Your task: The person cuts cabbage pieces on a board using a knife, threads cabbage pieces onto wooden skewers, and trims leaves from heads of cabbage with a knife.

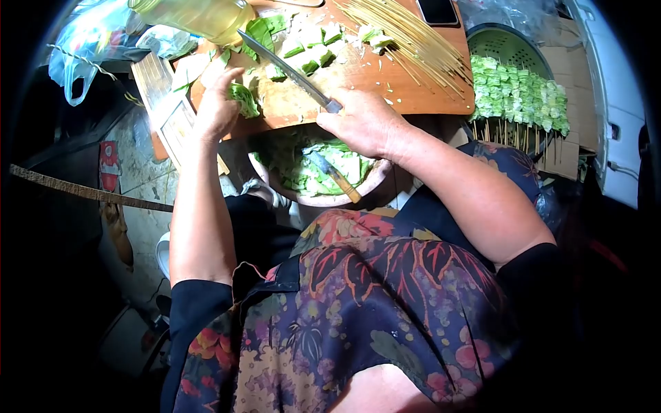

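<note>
My right hand (361,122) is closed round the handle of a knife (292,74), whose blade points up and left over the wooden board (372,76). Near the board's left edge is my left hand (219,107), thumb and fingers apart, beside a small green leafy piece (244,100); whether it touches the leaf is unclear. Cut green leaf pieces (313,58) lie on the board beyond the blade. Thin wooden sticks (420,41) are spread across its right part.
Below the board sits a bowl (323,201) of cut leaves with a wooden-handled tool (342,184) in it. Skewered leaves (516,93) rest by a green colander (506,45) at right. A phone (438,11), a yellowish jar (196,17) and a plastic bag (79,48) lie around the board.
</note>
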### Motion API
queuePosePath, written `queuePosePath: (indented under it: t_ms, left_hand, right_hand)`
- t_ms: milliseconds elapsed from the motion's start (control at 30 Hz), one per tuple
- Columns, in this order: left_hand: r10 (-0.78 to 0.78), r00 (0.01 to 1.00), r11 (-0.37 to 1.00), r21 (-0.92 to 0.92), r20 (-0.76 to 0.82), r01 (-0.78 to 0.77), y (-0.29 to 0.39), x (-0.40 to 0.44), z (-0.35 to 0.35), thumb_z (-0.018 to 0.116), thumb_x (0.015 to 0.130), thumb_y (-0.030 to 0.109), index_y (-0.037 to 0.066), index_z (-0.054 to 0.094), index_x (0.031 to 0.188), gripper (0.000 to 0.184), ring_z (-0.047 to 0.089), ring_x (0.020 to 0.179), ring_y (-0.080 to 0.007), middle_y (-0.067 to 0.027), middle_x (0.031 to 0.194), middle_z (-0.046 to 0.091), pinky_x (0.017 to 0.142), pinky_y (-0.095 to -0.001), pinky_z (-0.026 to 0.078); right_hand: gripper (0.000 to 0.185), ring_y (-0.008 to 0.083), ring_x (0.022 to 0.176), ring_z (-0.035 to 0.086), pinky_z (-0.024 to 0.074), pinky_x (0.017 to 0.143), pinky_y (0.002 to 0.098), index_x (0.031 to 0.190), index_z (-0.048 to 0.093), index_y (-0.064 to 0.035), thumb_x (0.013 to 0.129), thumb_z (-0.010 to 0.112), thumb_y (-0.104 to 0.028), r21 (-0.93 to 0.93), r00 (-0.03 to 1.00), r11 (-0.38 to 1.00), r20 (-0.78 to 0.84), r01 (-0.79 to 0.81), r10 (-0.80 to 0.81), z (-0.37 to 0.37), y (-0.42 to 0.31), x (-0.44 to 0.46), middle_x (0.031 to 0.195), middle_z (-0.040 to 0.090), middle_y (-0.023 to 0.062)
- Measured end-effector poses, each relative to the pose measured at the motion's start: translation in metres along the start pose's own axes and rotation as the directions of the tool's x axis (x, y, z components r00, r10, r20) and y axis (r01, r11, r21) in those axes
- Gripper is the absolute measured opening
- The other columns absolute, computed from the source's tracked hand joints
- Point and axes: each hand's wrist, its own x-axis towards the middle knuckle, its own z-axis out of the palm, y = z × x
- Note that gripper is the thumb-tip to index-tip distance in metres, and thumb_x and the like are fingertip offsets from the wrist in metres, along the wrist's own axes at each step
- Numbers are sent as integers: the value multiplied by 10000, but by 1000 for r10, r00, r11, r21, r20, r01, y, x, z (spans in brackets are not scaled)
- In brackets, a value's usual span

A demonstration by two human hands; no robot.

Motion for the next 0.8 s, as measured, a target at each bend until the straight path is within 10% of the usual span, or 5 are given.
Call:
queuePosePath:
  t_ms: [100, 300, 367, 667, 800]
  left_hand:
    - [159, 987, 964, 210, 30, -162, -14, -2, 5, 452, 650, -132, 77, 597, 1180, 588, 515, 1180, -323, -175, 1204, 578, 1010, -365, 391]
    - [-154, 974, 943, 320, 164, 95, 3, -5, -13, 563, 724, -25, 54, 571, 1207, 489, 580, 1065, -292, -153, 1137, 603, 919, -354, 469]
    - [-561, 738, 739, -175, 375, 651, 9, -10, -17, 597, 767, 62, 1, 584, 1104, 343, 631, 873, -251, -129, 989, 626, 758, -370, 527]
    - [-657, 651, 354, -607, 380, 712, 23, -34, 21, 511, 879, 168, -45, 448, 1136, 340, 665, 656, -261, -161, 873, 616, 582, -338, 548]
    - [-673, 656, 346, -638, 342, 688, 32, -39, 30, 491, 889, 185, -72, 438, 1131, 357, 667, 633, -264, -163, 815, 611, 560, -345, 550]
  right_hand:
    - [331, 368, 875, 624, 483, 799, 432, 942, 600, 1, 824, 550, -304, 13, 999, 999, -12, 40, -40, 7, 5, 0, 867, 642, 226]
    - [326, 366, 869, 627, 487, 795, 428, 968, 599, -3, 818, 553, -289, 22, 997, 997, 6, 73, -73, 10, 8, -3, 874, 643, 228]
    - [323, 367, 868, 627, 488, 792, 428, 969, 600, -3, 816, 550, -284, 9, 998, 998, 8, 67, -68, 10, 6, -5, 876, 643, 228]
    - [365, 256, 830, 627, 486, 779, 347, 1053, 578, 15, 827, 586, -272, 82, 990, 996, 143, -15, 3, 31, 5, -9, 873, 644, 180]
    - [354, 191, 574, 596, 490, 577, 327, 1057, 556, 22, 841, 581, -258, 169, 983, 984, 184, -56, 24, 44, 7, -10, 699, 607, 122]
